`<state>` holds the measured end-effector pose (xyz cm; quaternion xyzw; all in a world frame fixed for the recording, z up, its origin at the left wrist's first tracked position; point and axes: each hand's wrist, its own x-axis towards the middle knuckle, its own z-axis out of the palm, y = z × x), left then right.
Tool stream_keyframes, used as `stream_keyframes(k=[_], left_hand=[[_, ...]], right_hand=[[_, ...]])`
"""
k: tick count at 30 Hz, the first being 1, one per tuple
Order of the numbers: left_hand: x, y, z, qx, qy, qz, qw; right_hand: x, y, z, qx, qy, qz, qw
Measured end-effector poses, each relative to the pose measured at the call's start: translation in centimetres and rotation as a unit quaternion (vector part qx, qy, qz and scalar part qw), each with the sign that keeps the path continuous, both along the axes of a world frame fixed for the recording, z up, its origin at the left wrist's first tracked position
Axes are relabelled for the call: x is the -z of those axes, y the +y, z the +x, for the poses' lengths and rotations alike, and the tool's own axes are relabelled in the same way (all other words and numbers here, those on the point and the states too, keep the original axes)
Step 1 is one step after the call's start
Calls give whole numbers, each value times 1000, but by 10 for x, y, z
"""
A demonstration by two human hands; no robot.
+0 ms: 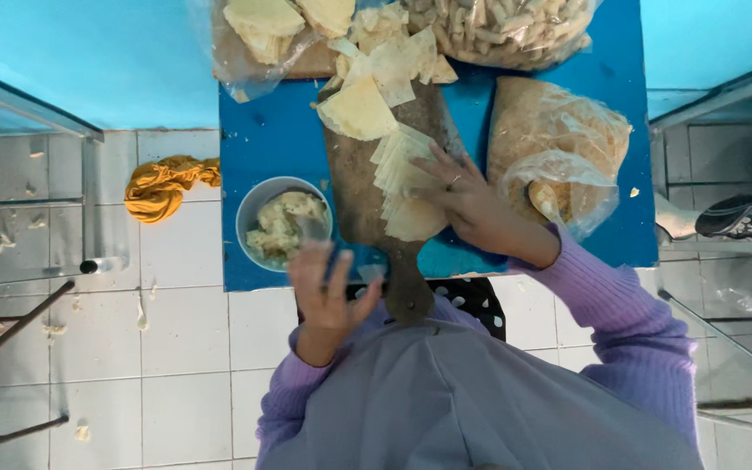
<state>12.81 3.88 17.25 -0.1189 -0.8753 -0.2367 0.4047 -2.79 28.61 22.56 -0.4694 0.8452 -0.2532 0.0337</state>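
Right hand (472, 204) lies spread, fingers released, flat on the wrappers (402, 178) to steady the stack on the board (354, 187). Left hand (324, 287), blurred, hovers half-open by the filling bowl (258, 204), seemingly holding nothing.

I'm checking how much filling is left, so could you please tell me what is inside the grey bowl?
The grey bowl holds a lumpy pale yellow filling. The left hand covers its near edge, so that part is hidden.

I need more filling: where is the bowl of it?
In the head view, the bowl sits left of the wooden board, on the blue mat, just above the left hand.
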Motion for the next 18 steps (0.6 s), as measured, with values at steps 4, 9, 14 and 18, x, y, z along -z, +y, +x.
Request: stream_keyframes(k=[4,9,14,18], left_hand=[[-1,38,-35,143,-159,71,974],[-8,44,-51,147,-191,89,966],[-9,43,-50,151,-193,91,965],[-10,41,-49,146,-194,97,965]], right_hand=[[17,-3,10,38,78,91,992],[31,-6,23,86,326,201,920],[28,-6,22,111,484,297,816],[17,6,13,80,368,232,897]])
